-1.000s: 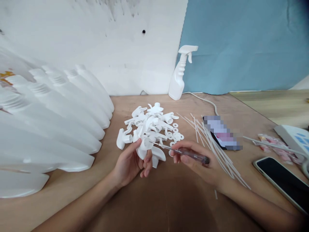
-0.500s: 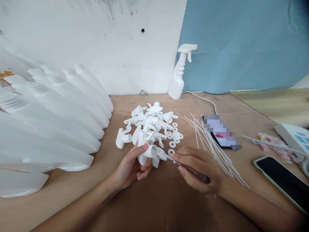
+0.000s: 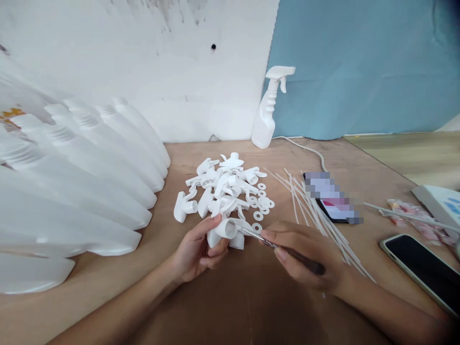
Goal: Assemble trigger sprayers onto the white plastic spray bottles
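Note:
My left hand [image 3: 199, 247] is closed around a white trigger sprayer head [image 3: 227, 229], its round collar opening turned to the right. In my right hand [image 3: 305, 254] is a slim metal tool with a dark handle [image 3: 300, 258], gripped between thumb and fingers. The tool's thin tip reaches into the collar opening; whether it touches anything inside I cannot tell. Just beyond my hands lies a pile of white trigger sprayer heads [image 3: 224, 184]. Flat white ring washers [image 3: 258, 216] lie to the right of that pile.
White bottles [image 3: 89, 191] stand in rows on the left. A bottle with a sprayer [image 3: 264, 122] stands by the wall. Thin white tubes [image 3: 323, 220], a lit phone [image 3: 332, 201], a dark phone [image 3: 420, 268], pink packets [image 3: 413, 218] and a white device [image 3: 440, 203] are on the right.
The tool and my right hand have shifted slightly right, drawing the tip a little back toward the collar's rim. The sprayer head in my left hand has turned slightly, showing more of its opening.

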`<state>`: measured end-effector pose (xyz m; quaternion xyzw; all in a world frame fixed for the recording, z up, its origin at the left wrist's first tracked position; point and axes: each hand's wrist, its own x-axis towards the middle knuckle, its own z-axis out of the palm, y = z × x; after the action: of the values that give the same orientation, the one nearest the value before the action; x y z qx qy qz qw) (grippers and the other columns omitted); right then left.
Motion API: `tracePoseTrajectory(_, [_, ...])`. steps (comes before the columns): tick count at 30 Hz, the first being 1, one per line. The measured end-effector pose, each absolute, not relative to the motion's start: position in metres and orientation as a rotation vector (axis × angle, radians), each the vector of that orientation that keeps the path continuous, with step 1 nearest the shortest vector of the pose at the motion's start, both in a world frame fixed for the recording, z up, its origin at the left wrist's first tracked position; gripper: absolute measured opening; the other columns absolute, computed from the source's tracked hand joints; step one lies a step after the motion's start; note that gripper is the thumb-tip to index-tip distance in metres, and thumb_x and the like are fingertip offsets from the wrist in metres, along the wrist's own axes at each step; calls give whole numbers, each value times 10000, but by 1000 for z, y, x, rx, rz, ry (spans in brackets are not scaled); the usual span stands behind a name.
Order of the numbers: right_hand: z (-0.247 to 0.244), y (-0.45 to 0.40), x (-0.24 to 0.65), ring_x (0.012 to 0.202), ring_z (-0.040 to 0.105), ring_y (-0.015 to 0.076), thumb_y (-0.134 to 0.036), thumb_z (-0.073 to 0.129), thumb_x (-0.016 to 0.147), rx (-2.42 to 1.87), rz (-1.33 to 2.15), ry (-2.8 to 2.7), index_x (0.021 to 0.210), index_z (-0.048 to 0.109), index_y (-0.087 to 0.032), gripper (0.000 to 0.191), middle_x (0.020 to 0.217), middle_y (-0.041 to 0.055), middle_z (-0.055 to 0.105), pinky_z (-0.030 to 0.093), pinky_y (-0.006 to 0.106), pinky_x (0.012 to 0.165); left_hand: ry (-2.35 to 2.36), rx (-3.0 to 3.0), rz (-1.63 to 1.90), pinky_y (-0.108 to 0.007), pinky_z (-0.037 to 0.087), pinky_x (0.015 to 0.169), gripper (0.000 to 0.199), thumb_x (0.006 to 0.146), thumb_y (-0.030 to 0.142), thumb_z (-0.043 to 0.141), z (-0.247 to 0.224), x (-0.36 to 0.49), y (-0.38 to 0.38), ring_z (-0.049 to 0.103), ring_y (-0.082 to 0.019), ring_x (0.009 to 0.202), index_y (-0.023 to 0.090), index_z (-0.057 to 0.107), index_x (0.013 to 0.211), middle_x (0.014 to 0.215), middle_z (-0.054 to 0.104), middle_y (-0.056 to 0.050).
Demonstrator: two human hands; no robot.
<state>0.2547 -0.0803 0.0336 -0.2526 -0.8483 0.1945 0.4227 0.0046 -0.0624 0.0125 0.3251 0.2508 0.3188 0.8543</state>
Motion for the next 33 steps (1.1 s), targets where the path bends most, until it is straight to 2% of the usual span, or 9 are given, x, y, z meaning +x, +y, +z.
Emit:
tracePoseTrajectory(3, [34,-79,250,863,712,230,-1,534,804,-469,167,-2269,1384,528,-199,613,941,99,736,611,372,762,572,734,714,-133,133,300,344,968,491,475,14,8,-64,259,-41,318,197,442,792,504,430,67])
tracePoseTrajectory(5, [34,-80,249,847,712,225,-2,531,806,-492,173,-2251,1353,552,-194,580,929,98,735,609,362,758,603,766,724,-131,139,299,345,977,491,463,14,9,-65,265,-38,315,198,433,797,516,444,67])
tracePoseTrajectory(9, [34,-82,254,803,709,195,-107,512,923,-712,747,-1964,1171,673,-225,319,891,66,727,585,342,718,559,749,660,-116,130,284,305,970,469,488,16,8,-64,210,-32,300,192,479,841,471,399,84])
tracePoseTrajectory(13, [31,-79,259,700,692,182,-252,562,964,-678,1236,-1662,1031,735,-207,191,794,49,716,563,342,656,509,723,566,-114,122,275,261,950,445,529,16,6,-63,138,-28,290,187,525,909,430,358,99])
tracePoseTrajectory(16, [28,-76,255,659,687,184,-301,599,948,-657,1375,-1513,978,742,-193,182,756,47,721,555,361,651,479,689,519,-111,130,286,237,953,442,519,15,3,-62,126,-34,293,207,522,922,423,345,103])
tracePoseTrajectory(20, [25,-73,245,620,682,192,-306,639,890,-660,1532,-1321,903,736,-183,157,740,45,729,543,380,637,436,638,494,-126,138,293,299,956,500,485,11,-1,-59,145,-46,288,213,548,899,428,350,93])
tracePoseTrajectory(25, [29,-70,240,620,669,207,-280,645,819,-666,1727,-1067,783,709,-186,119,668,46,709,521,347,557,392,573,424,-145,148,299,428,924,575,517,9,-4,-58,141,-35,294,184,538,750,441,308,91])
tracePoseTrajectory(29, [29,-71,238,607,668,191,-270,616,836,-667,1792,-1005,814,701,-186,122,677,49,725,520,340,606,353,504,425,-153,161,301,482,901,585,567,11,-5,-59,171,-25,288,169,500,666,451,319,86])
tracePoseTrajectory(33, [23,-72,236,618,674,174,-256,576,876,-644,1828,-953,851,698,-187,142,703,45,734,516,310,614,349,473,433,-158,171,296,476,898,582,575,12,-4,-59,192,-27,283,167,511,674,461,340,82])
